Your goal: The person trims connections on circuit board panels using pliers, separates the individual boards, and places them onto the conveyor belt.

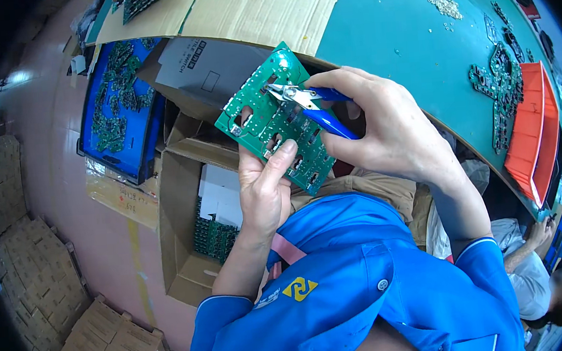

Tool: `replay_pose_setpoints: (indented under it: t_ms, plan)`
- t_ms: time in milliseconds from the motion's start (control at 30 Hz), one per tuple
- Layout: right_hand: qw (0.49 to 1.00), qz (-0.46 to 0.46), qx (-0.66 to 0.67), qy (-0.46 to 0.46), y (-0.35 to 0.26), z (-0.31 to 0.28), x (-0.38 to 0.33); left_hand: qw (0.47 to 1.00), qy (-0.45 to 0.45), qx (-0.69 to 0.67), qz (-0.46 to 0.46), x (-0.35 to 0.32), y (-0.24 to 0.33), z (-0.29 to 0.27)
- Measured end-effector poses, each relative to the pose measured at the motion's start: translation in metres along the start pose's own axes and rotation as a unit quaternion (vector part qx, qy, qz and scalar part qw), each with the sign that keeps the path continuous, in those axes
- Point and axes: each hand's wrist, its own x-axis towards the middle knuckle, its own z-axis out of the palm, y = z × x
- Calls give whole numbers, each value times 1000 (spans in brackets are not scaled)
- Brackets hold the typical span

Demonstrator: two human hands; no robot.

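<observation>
My left hand (269, 180) grips a green circuit board (305, 144) by its lower left edge, the thumb lying on its face. The board is tilted and has several oblong cutouts and rows of solder points. In my right hand (382, 118) is a pair of side cutters (329, 122) with blue handles, the fingers wrapped around them. The metal jaws rest at the board's upper part, beside one of the cutouts. Whether the jaws touch a part there is too small to tell.
An open cardboard box (183, 232) with green boards inside stands at my left. Beyond it is a blue tray (117, 109) full of boards. The green table (389, 41) holds a red bin (532, 132), board pieces (502, 85) and small loose parts (444, 6). Another person (533, 281) sits at the right.
</observation>
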Motion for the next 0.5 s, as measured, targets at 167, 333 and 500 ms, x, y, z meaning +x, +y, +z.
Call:
replay_pose_setpoints:
  t_ms: [167,333,500]
  plan:
    - [1000,11,20,4,3,5,-2,1000,12,-7,-19,1,1,0]
    - [998,-31,-32,47,3,8,-4,999,23,-15,-25,2,1,2]
    - [988,-77,-118,67,3,11,-2,999,20,-23,-24,3,0,1]
